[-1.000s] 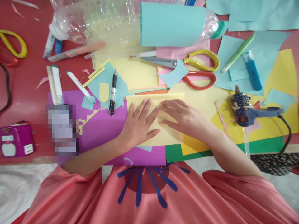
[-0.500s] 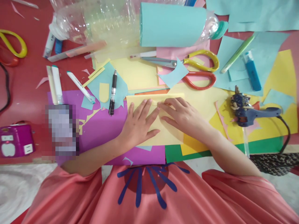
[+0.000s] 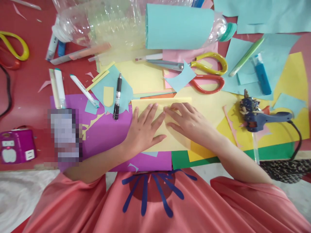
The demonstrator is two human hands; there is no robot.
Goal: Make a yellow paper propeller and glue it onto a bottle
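Note:
A pale yellow sheet of paper lies in front of me, with a narrow folded strip along its far edge. My left hand rests flat on it, fingers spread and pointing away from me. Bent over the same sheet, my right hand touches the paper near the fold, its fingertips close to my left index finger. Neither hand grips anything. Left of the sheet, a black and silver pen lies on blue paper. Beyond the fold are large scissors with yellow and red handles, a light blue scrap over them.
A hot glue gun with a cord lies at the right. Clear plastic bottles and a blue-wrapped bottle span the back. Markers, a blurred phone and a purple box are at the left.
My right-hand fingers have shifted very slightly on the paper. My left hand and the things around stay where they were.

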